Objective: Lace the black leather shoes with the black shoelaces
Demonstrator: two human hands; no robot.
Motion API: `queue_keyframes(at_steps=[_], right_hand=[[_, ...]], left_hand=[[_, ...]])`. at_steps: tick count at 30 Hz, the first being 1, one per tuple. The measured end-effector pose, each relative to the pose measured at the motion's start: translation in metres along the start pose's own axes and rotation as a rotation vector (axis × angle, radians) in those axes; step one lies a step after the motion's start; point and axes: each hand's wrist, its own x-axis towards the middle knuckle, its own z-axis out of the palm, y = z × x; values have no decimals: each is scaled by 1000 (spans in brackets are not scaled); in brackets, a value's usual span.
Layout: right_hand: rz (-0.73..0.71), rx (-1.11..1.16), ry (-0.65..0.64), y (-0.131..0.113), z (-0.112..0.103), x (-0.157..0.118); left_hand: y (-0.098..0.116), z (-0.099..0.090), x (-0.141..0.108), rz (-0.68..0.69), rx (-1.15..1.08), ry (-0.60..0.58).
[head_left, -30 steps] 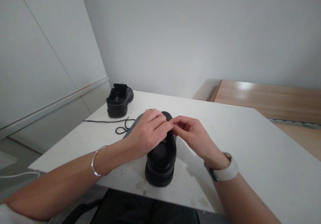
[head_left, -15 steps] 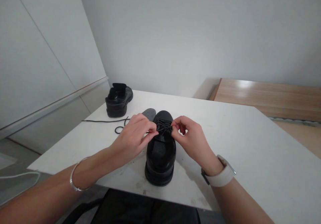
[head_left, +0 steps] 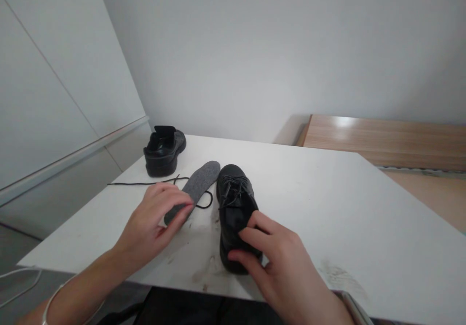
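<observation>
Near shoe [head_left: 233,218]: stands upright on the white surface [head_left: 309,203], close to the front edge. Points toe away from the person and heel toward; runs lengthwise front to back, toe slightly left of heel. Sits just left of the right hand [head_left: 282,249], at its fingertips; clear of the left hand [head_left: 156,215], on its right side.

Right hand, fingers: clamped on near shoe at the heel end. Thumb on the outside of the heel, fingertips over the rim at the shoe opening.

Left hand, fingers: thumb and forefinger nearly together at the tips, over the near half of the gray insole [head_left: 200,183]. Grip or contact at the insole edge: not determinable from this view.

Insole: lies flat, left of near shoe, long axis oblique, near end to the left. Far end just beside the toe of near shoe. Nearer hand: left.

Count:
– Hands: two.
– Shoes: two, both black. Far shoe [head_left: 161,159] upright at the back left of the surface, tongue raised.
– Insoles outside the shoes: one.
– Laces: two visible. Loose lace [head_left: 131,184] trails left from the insole, with a loop between insole and near shoe. Threaded lace [head_left: 235,189] on near shoe.
– Wooden panel [head_left: 386,140]: one, beyond the surface at right.
</observation>
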Motion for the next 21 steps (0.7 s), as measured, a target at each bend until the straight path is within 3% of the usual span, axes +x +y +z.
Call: queue_keyframes(at_steps=[4, 7, 10, 13, 17, 21], right_hand=[[149, 143, 240, 39, -33, -12], [214, 13, 413, 88, -61, -24], [274, -140, 493, 142, -91, -34], [418, -225, 497, 189, -121, -46], [443, -284, 442, 240, -152, -64], [386, -345, 412, 257, -163, -84]], left_hand=[[-4, -9, -22, -16, 42, 0], [-8, -13, -36, -24, 63, -14], [-11, -14, -44, -39, 70, -23], [-12, -11, -45, -48, 61, -39], [-13, -5, -39, -68, 54, -77], [-17, -8, -27, -51, 77, -70]])
